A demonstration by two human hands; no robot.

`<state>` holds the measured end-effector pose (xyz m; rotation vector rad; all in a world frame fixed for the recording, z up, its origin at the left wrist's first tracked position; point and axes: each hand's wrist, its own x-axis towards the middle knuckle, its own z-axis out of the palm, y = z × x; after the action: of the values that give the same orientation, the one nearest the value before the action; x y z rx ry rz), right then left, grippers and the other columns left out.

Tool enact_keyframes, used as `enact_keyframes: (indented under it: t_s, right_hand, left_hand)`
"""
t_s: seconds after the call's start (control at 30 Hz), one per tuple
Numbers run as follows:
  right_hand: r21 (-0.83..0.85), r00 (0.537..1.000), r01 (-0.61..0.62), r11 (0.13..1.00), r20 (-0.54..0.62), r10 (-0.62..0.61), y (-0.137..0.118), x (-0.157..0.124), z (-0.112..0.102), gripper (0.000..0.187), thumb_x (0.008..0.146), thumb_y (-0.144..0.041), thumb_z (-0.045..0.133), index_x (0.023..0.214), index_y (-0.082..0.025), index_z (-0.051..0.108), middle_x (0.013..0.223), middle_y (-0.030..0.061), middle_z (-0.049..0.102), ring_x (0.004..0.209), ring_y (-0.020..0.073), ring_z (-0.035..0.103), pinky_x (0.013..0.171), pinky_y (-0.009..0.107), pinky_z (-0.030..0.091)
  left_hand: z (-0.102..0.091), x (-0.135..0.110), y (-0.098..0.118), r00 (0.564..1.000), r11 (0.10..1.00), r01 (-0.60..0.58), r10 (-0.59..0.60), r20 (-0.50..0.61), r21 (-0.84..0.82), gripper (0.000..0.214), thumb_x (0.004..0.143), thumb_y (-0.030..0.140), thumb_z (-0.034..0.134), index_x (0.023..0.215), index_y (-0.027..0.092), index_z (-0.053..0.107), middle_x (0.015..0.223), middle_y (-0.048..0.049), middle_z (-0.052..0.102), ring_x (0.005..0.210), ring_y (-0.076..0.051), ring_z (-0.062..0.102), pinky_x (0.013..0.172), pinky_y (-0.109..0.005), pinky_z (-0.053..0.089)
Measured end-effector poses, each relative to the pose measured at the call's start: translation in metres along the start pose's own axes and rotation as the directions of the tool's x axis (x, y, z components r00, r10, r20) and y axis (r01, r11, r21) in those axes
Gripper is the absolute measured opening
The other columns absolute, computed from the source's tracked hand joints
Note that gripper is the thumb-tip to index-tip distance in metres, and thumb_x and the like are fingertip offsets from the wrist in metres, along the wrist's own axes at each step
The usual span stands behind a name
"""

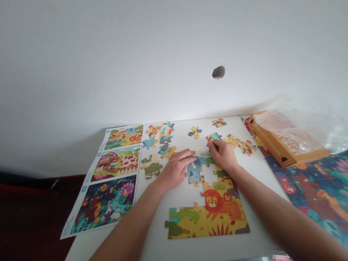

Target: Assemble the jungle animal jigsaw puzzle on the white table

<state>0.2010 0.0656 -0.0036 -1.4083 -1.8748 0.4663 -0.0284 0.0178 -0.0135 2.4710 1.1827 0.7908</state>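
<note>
A partly joined jigsaw puzzle (215, 215) with lions, a crocodile and an elephant lies on the white table, with gaps in its middle and left. My left hand (175, 167) rests with fingers stretched out over the edge of the blue elephant section (194, 175). Above the puzzle's top edge, my right hand (225, 153) has its fingers curled and pinched at a teal and green puzzle piece (213, 137). Part of the puzzle's upper right is hidden under my right hand and wrist.
Several loose pieces, including a green one (151, 167), lie left of and beyond my hands. A picture sheet (92, 172) lies at the table's left edge. At right are an orange puzzle box (276, 145) under clear plastic and a dark blue finished puzzle (323, 192). A white wall (168, 57) stands behind.
</note>
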Motion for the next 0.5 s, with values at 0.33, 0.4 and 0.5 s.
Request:
enact_keyframes:
  t_s: [0.33, 0.4, 0.5]
  right_hand:
    - [-0.038, 0.982, 0.185, 0.982, 0.033, -0.183, 0.0000, -0.0001, -0.0040, 0.017, 0.089, -0.031, 0.058, 0.091, -0.020, 0.071, 0.083, 0.0060, 0.069, 0.083, 0.0216, 0.061, 0.082, 0.033, 0.045]
    - [-0.067, 0.963, 0.257, 0.964, 0.099, -0.249, 0.0004, -0.0012, -0.0036, 0.020, 0.085, -0.031, 0.065, 0.101, -0.021, 0.072, 0.093, 0.0081, 0.069, 0.092, 0.0244, 0.060, 0.089, 0.037, 0.045]
    - [-0.097, 0.949, 0.276, 0.956, 0.187, -0.255, 0.0015, -0.0032, 0.0002, 0.021, 0.083, -0.031, 0.069, 0.103, -0.023, 0.074, 0.099, 0.0090, 0.066, 0.096, 0.0251, 0.059, 0.090, 0.039, 0.044]
  left_hand:
    - [-0.0045, 0.0002, 0.0002, 0.999, 0.998, 0.015, -0.018, 0.050, 0.056, 0.053, 0.088, 0.001, 0.040, 0.126, 0.026, 0.066, 0.141, -0.0065, 0.057, 0.136, -0.027, 0.047, 0.113, -0.051, 0.040]
    - [-0.0050, -0.0001, 0.0010, 0.999, 0.998, 0.029, -0.031, 0.042, 0.059, 0.051, 0.088, 0.002, 0.041, 0.124, 0.026, 0.067, 0.143, -0.0070, 0.055, 0.136, -0.027, 0.047, 0.113, -0.051, 0.040]
    - [-0.0045, -0.0004, 0.0022, 0.999, 0.998, 0.050, -0.050, 0.007, 0.045, 0.047, 0.090, 0.004, 0.042, 0.126, 0.023, 0.065, 0.142, -0.0092, 0.055, 0.134, -0.026, 0.048, 0.114, -0.050, 0.040]
